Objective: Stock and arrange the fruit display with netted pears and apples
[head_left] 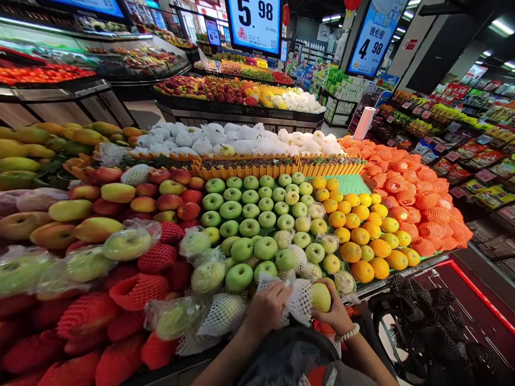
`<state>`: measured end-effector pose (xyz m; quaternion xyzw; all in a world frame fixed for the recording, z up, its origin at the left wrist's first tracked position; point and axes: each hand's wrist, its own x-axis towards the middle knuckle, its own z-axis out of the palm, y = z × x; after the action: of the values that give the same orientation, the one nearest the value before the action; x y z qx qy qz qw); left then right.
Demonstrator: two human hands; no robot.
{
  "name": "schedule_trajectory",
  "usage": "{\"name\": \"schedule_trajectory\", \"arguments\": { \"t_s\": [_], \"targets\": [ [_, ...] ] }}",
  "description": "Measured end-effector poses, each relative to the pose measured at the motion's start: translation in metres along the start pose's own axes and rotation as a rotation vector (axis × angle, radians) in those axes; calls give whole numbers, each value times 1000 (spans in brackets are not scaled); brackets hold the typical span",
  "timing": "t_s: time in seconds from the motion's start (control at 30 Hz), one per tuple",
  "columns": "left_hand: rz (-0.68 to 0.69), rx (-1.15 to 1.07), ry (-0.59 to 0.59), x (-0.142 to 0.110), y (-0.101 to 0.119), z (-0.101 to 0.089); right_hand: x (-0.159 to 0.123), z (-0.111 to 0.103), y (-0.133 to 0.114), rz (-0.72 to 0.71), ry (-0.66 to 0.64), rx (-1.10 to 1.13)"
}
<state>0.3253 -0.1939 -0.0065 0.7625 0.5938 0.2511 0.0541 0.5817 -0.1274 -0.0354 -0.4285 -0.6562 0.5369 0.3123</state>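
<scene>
My right hand (338,316), with a pale beaded band at its wrist, is wrapped around a yellow-green apple (321,297) at the front edge of the display. A white foam net sleeve (300,300) lies against the apple's left side. My left hand (266,306) is closed, its fingers pinching the sleeve's left end. Just beyond both hands, rows of green apples (238,277) rest on the display. Left of my left hand lies a pale fruit in white foam netting (223,313). Beside it is a green fruit in clear film (177,317).
Oranges (364,269) and orange-netted fruit (426,201) fill the right side. Red-netted fruit (120,359) lies at the left. A low yellow fence (249,169) separates white-wrapped fruit (225,136) behind. Black foam nets (438,321) are heaped at the lower right.
</scene>
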Motion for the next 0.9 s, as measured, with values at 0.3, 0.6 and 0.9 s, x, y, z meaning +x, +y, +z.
{"name": "schedule_trajectory", "arguments": {
  "t_s": [0.3, 0.6, 0.9],
  "targets": [
    [-216, 243, 516, -13, -69, -53, 0, 43, 51, -360, -50, -938],
    [-369, 347, 657, -45, -92, -84, 0, 42, 49, -383, -220, -1259],
    [-619, 475, 897, -106, -119, -140, 92, 42, -71, -370, -261, -1005]
  ]
}}
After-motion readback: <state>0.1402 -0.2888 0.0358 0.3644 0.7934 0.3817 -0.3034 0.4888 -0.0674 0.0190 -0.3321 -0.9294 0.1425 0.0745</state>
